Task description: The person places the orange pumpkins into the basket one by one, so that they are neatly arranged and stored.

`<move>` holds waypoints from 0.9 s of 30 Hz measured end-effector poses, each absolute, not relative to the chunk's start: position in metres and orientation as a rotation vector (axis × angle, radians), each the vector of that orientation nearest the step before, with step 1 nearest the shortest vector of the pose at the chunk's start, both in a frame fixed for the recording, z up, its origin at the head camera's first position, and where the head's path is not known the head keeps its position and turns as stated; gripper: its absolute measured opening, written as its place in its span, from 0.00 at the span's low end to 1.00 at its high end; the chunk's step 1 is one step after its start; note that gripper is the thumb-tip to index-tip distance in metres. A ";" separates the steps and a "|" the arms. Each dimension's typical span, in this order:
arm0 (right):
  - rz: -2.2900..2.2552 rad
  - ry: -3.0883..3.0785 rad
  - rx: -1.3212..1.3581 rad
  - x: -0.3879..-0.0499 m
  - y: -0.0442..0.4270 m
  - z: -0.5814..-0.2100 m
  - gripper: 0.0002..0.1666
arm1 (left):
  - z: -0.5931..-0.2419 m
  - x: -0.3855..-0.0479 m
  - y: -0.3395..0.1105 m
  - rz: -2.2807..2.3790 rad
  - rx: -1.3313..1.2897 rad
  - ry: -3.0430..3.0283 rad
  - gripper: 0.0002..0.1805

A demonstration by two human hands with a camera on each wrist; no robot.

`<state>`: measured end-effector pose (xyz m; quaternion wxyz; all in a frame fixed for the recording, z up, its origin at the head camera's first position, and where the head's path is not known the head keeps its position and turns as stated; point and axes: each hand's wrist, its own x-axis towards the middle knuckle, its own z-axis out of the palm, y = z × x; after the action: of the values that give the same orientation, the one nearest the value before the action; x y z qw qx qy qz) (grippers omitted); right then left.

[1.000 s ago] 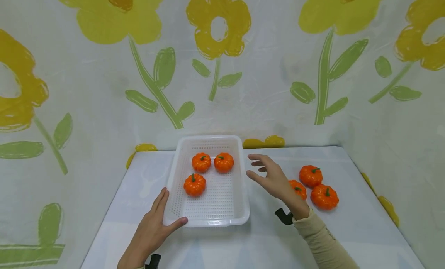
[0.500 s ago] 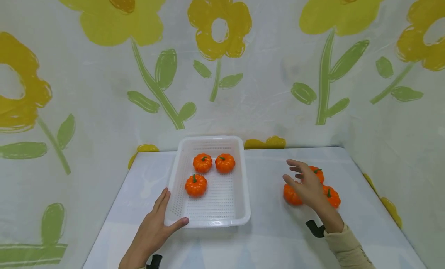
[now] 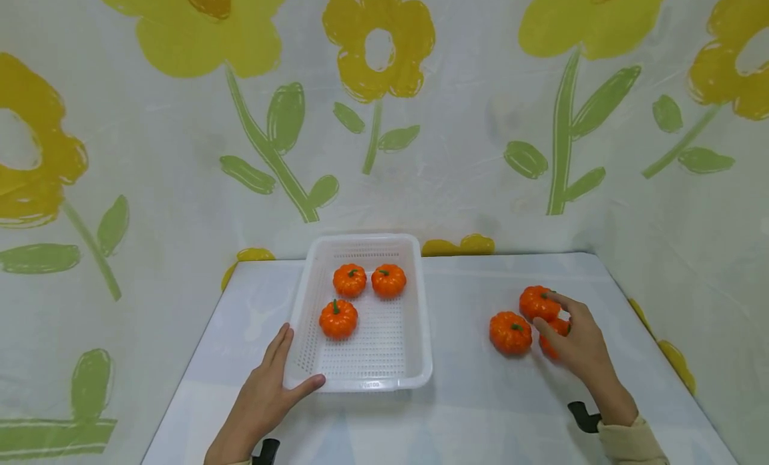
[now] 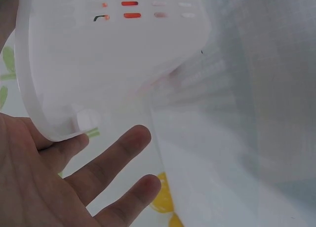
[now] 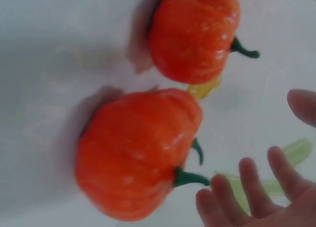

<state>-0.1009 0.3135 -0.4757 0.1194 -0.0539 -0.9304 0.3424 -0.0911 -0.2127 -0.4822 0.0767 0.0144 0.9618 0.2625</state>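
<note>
A white perforated plastic basket [image 3: 384, 385] holds three small orange pumpkins, among them a front-left pumpkin [image 3: 338, 319]. My left hand [image 3: 258, 398] rests at the basket's near-left corner, thumb by the front rim and fingers straight along the side; in the left wrist view, fingers [image 4: 108, 163] extend beneath the rim. To the right lie three more pumpkins: a left one [image 3: 510, 333], a back one [image 3: 539, 303] and a right one [image 3: 554, 338] partly hidden. My right hand [image 3: 581, 341] hovers over the right one, fingers spread. The right wrist view shows green-stemmed pumpkins [image 5: 138, 153] apart from the fingers.
The white table [image 3: 462, 411] carries everything. A flower-printed curtain [image 3: 468, 185] encloses its back and sides. Bare tabletop lies between the basket and the loose pumpkins.
My right hand has moved right from beside the basket, passing over the loose pumpkins to the rightmost one. The left hand and the basket have stayed in place.
</note>
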 end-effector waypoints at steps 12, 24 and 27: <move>0.977 -2.764 -0.297 -0.098 0.327 -0.498 0.45 | -0.483 -0.091 -0.214 0.782 0.059 2.895 0.69; 0.947 -2.794 -0.312 -0.093 0.343 -0.500 0.46 | -0.483 -0.090 -0.213 0.782 0.052 2.891 0.70; 0.934 -2.845 -0.362 -0.092 0.348 -0.501 0.48 | -0.483 -0.091 -0.213 0.784 0.055 2.896 0.69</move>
<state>-0.0923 0.3480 -0.5010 0.0627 -0.1197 -0.9414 0.3091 -0.0906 -0.2126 -0.4831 0.0704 0.0181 0.9627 0.2608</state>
